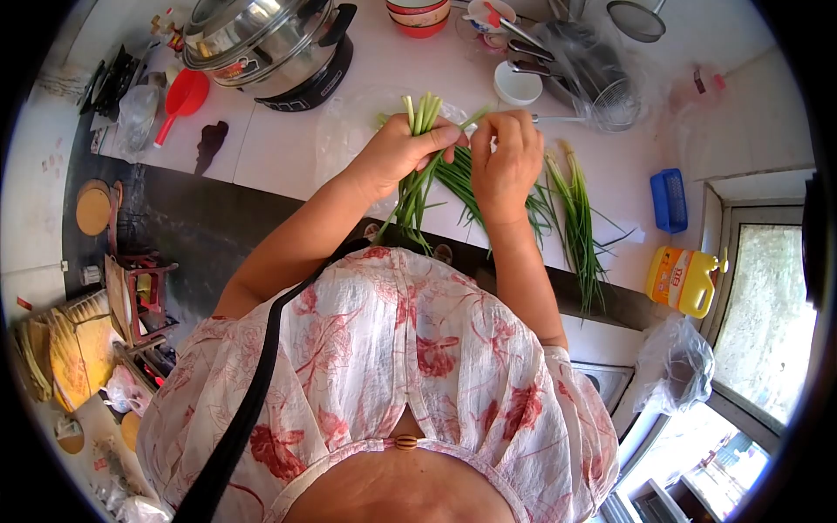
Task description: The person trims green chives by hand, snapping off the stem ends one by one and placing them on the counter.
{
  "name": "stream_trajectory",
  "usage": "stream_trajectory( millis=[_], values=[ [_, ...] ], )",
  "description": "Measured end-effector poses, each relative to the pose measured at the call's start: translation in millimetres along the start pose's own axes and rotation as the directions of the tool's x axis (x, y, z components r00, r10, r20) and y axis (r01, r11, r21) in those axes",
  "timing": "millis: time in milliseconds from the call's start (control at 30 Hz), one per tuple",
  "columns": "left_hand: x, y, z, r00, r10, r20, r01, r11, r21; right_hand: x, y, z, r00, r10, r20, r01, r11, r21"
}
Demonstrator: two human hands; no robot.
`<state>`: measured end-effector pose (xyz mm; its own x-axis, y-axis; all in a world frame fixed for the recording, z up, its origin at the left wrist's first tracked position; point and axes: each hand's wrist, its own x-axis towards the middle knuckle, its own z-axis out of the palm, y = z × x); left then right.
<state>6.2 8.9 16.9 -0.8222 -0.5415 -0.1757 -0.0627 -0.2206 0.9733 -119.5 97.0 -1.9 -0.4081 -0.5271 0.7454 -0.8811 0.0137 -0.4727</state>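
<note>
My left hand [389, 155] is closed round a small bunch of scallions [415, 196], pale stem ends up and green leaves hanging over the counter's front edge. One scallion stalk [473, 118] slants out from the bunch toward my right hand [508, 164]. The right fingers are bent in a pinch at that stalk's end; their tips are partly hidden. Below and between the hands, more green scallion leaves [460, 181] lie on the counter. A separate pile of scallions [575, 213] rests just right of my right hand, roots toward the back.
The white counter [288, 144] carries a steel steamer pot [261, 52], a red ladle [181, 94], a clear plastic bag [344, 118], a white bowl [518, 84], and a strainer [615, 105]. At right stand a blue basket [669, 200] and a yellow oil jug [683, 281].
</note>
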Motion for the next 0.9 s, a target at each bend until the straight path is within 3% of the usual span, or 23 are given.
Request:
stream_trajectory(
  millis=[200, 367, 500, 600, 667, 800, 833, 900],
  values=[
    [-1.0, 0.6, -3.0, 0.996, -0.067, 0.052, 0.067, 0.998, 0.005, 4.0, 24.6, -5.1, 0.985, 0.141, -0.101, -0.147, 0.988, -0.054],
    [-0.9, 0.9, -8.5, 0.994, -0.09, 0.059, 0.094, 0.993, -0.065, -6.7, 60.9, -18.2, 0.967, 0.242, -0.082, -0.249, 0.964, -0.091],
    [-1.4, 2.5, -12.6, 0.996, -0.079, 0.041, 0.082, 0.993, -0.08, -46.4, 115.0, -23.5, 0.956, 0.292, 0.028, -0.274, 0.925, -0.263],
    [-1.7, 4.4, -12.0, 0.996, -0.085, 0.033, 0.088, 0.99, -0.106, -76.3, 149.6, -22.3, 0.871, 0.466, 0.159, -0.324, 0.786, -0.527],
    [-1.5, 3.9, -11.5, 0.995, -0.09, 0.046, 0.095, 0.987, -0.128, -89.6, 164.5, -20.6, 0.856, 0.491, 0.161, -0.319, 0.747, -0.583],
    [-1.7, 5.3, -7.9, 0.995, -0.09, 0.035, 0.094, 0.988, -0.123, -74.5, 144.4, -21.1, 0.773, 0.609, 0.178, -0.329, 0.625, -0.708],
    [-0.8, 3.8, -7.0, 0.996, -0.089, 0.009, 0.089, 0.99, -0.108, -69.5, 138.5, -19.3, 0.773, 0.609, 0.176, -0.33, 0.624, -0.709],
    [0.9, 0.9, -5.6, 0.996, -0.086, -0.018, 0.084, 0.992, -0.093, -58.8, 123.3, -14.1, 0.849, 0.489, 0.201, -0.391, 0.836, -0.385]
  ],
)
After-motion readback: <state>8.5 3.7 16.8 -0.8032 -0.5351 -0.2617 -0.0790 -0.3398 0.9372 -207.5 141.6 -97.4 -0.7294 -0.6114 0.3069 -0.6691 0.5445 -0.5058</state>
